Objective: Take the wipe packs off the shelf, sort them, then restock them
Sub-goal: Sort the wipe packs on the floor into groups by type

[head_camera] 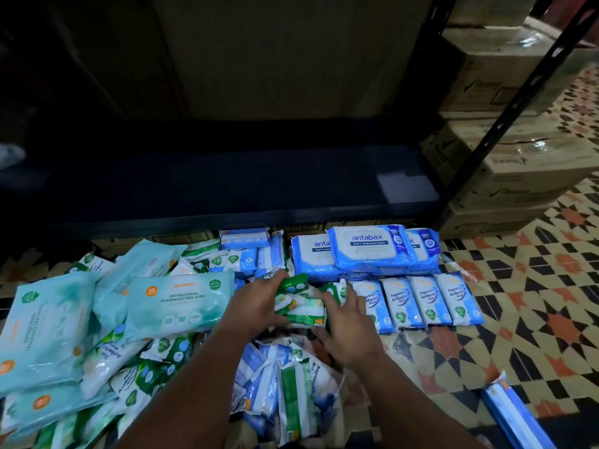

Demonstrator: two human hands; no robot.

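Gripping a small bunch of green-and-white wipe packs [299, 306], your left hand [256, 307] had its fingers curled round one end while your right hand [348, 322] pressed flat, fingers straight, against the other. That bunch sat on the patterned tile floor [534, 303] just in front of the dark shelf [243, 186]. Four blue fragrance-free packs [421, 301] were lined up right of the shelf's middle, the antabax packs [366, 251] stacked behind them, closer to the shelf. The teal Guardian packs [181, 303] lay heaped off to the left.
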